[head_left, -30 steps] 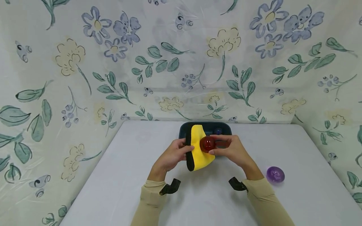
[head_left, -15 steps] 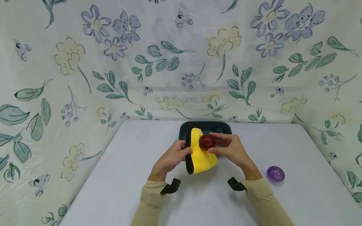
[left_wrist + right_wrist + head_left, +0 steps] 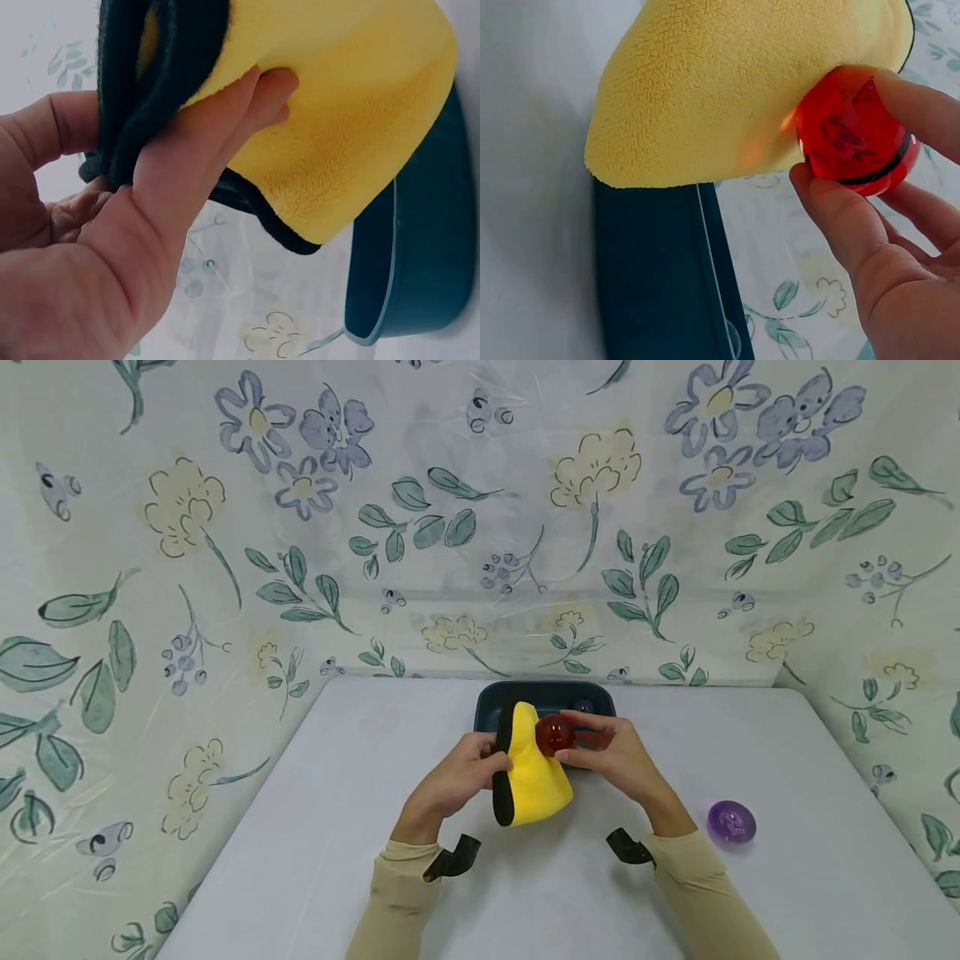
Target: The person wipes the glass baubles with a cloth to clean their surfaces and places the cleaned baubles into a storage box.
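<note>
Yellow in one hand, red in the other: grips a plush cloth (image 3: 534,787) by its black-edged side with the left hand (image 3: 459,777), at 9 o'clock, and pinches a glossy red ball (image 3: 553,737) between thumb and fingers of the right hand (image 3: 622,753), at 3 o'clock. Holds both above a white table (image 3: 300,810), cloth and ball touching or nearly so; cannot tell how firmly. Toward 12 o'clock, beyond the hands, a dark teal tray (image 3: 492,698), with a small blue ball (image 3: 583,705) inside at about 1 o'clock from the red one. Out at 4 o'clock, on the tabletop, a purple ball (image 3: 731,822), near the right sleeve (image 3: 705,893).

Judging by the grasp, risks a slip above all: likely to lose the smooth red ball through too light a pinch or too hard a push against soft pile, perhaps sending it down into the tray, onto the blue ball, or rolling off toward 6 o'clock. Could also snag the tray with the cloth's loose end at 12 o'clock by dipping too low, or nudge the purple ball away with a careless swing of the right forearm toward 4 o'clock
</note>
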A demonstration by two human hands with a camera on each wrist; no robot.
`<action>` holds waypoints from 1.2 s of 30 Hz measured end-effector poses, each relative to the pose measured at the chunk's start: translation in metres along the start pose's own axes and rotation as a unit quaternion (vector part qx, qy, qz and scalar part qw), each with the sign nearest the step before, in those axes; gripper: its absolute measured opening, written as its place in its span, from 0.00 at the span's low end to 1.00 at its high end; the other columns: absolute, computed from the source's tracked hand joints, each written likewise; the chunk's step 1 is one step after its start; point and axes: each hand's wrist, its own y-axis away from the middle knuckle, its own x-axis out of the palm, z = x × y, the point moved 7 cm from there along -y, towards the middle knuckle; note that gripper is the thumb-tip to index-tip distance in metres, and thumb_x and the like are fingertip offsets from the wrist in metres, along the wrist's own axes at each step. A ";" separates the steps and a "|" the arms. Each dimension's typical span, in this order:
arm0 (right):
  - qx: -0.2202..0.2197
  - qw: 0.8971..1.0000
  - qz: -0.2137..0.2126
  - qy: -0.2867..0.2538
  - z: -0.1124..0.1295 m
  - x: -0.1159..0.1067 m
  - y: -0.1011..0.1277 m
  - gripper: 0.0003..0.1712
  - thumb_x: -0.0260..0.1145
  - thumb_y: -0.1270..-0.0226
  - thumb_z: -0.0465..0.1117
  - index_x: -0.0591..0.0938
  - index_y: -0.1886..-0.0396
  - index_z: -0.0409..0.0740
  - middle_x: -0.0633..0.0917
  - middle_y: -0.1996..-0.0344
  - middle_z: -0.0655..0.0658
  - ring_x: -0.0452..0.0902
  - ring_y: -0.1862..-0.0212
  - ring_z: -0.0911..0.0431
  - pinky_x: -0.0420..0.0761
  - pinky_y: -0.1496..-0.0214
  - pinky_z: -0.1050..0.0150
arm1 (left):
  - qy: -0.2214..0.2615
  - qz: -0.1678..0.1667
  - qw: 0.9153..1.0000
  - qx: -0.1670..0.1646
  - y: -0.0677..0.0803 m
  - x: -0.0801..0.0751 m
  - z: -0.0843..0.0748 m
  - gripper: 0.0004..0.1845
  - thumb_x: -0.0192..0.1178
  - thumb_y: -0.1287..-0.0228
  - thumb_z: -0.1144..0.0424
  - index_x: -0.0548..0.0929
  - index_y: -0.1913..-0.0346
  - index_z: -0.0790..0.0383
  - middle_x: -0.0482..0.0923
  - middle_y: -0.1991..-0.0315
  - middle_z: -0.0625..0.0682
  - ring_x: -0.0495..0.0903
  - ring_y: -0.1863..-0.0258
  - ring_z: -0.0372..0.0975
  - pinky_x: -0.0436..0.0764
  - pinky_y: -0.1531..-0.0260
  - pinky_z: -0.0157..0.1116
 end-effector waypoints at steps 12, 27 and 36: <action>0.012 0.999 0.018 0.034 -0.005 -0.002 0.000 0.36 0.76 0.38 0.37 0.76 0.30 0.37 0.80 0.34 0.32 0.83 0.40 0.37 0.89 0.43 0.57 | 0.011 -0.036 0.999 -0.008 0.001 -0.003 -0.001 0.22 0.50 0.27 0.66 0.74 0.36 0.75 0.81 0.46 0.67 0.85 0.57 0.42 0.87 0.43 0.47; 0.001 0.998 0.048 0.045 -0.001 0.003 0.002 0.35 0.79 0.41 0.38 0.80 0.33 0.39 0.81 0.35 0.33 0.84 0.42 0.39 0.88 0.42 0.55 | 0.027 -0.059 0.998 -0.002 0.002 -0.012 0.000 0.22 0.50 0.28 0.67 0.74 0.37 0.77 0.81 0.46 0.66 0.83 0.57 0.41 0.87 0.42 0.44; -0.021 0.997 0.064 0.040 0.004 0.003 0.004 0.36 0.79 0.42 0.36 0.79 0.32 0.39 0.81 0.35 0.33 0.85 0.43 0.41 0.89 0.45 0.59 | 0.027 -0.068 0.997 -0.005 0.003 -0.013 -0.001 0.22 0.50 0.27 0.67 0.74 0.37 0.76 0.81 0.46 0.65 0.83 0.57 0.41 0.87 0.42 0.43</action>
